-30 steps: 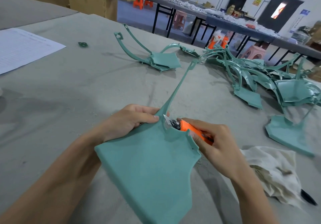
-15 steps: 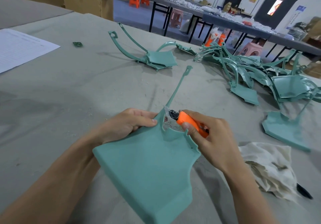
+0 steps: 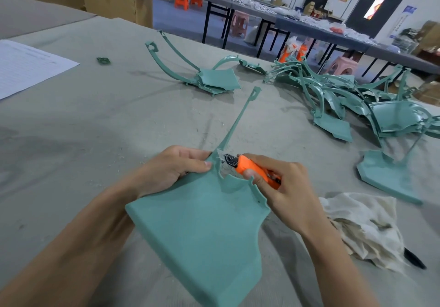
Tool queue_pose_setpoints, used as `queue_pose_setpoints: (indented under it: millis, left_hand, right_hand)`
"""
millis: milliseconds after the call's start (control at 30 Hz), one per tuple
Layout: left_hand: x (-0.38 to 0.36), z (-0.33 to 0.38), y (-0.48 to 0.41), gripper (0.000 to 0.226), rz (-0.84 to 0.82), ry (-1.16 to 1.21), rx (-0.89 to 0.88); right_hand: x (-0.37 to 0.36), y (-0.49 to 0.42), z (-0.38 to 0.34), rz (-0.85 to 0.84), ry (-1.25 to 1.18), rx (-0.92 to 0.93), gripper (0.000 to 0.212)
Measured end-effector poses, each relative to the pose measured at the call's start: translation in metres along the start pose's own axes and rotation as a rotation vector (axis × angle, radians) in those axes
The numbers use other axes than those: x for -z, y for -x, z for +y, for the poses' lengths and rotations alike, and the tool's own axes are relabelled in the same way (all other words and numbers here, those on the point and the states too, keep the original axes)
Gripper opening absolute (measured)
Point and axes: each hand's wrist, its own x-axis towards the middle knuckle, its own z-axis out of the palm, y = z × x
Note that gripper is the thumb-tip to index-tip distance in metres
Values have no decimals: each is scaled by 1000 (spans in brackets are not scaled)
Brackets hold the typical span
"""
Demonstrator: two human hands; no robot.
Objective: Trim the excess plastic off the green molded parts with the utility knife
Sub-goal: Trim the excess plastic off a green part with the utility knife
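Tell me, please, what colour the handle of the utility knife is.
Orange; the head view shows the utility knife gripped in the right hand.

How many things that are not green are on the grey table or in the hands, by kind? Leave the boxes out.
Orange utility knife, in the right hand: 1
Sheet of paper: 1
Whitish cloth: 1
Black object beside the cloth, partly hidden: 1
Total: 4

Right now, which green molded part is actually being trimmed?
The green part nearest the camera, gripped by the left hand, with the orange utility knife at its notch; the others lie untouched on the table.
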Motion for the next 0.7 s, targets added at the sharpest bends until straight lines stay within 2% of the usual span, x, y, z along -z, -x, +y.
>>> queue_pose_setpoints:
  millis: [133,333,533,700]
  left_hand:
    - [0,0,0,39,8,3,0]
    - [-1,-1,0,41,-21,4,19]
    - [-4,-1,0,41,-32,-29,38]
    - [-4,-3,0,38,-46,-19,46]
  right_hand:
    - [-2,-1,-1,38,29,-10,36]
    - [-1,-2,0,84,88,-15,54]
    - [1,-5,5,139,174,-55,43]
    - [0,-8,8,186,211,-45,43]
